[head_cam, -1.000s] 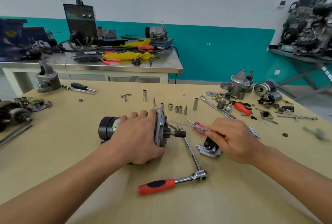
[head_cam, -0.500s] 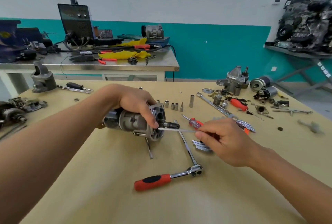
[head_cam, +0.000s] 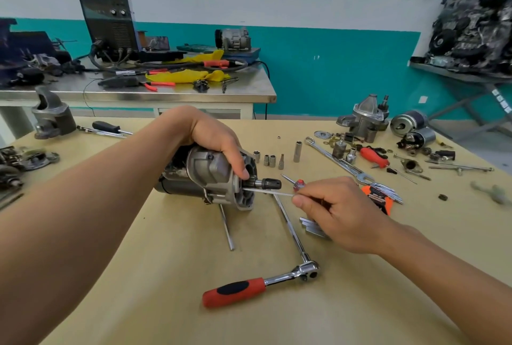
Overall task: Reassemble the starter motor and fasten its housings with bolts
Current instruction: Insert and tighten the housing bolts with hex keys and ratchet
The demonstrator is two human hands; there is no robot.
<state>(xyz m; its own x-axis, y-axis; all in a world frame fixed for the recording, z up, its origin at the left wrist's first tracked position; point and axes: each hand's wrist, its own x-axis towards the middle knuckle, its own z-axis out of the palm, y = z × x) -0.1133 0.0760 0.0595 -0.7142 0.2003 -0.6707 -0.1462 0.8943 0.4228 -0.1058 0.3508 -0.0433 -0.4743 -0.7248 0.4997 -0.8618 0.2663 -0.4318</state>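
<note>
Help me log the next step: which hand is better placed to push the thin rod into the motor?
Right. The right hand pinches the thin rod, its tip at the end face of the motor; the left hand grips the motor, steadying it.

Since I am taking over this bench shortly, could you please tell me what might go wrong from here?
1. The right hand pinches the long bolt only at its far end, so it may enter the starter motor housing crooked and bind.
2. Only the left hand grips the motor, from above; a slip could drop it onto the ratchet wrench lying close by.
</note>
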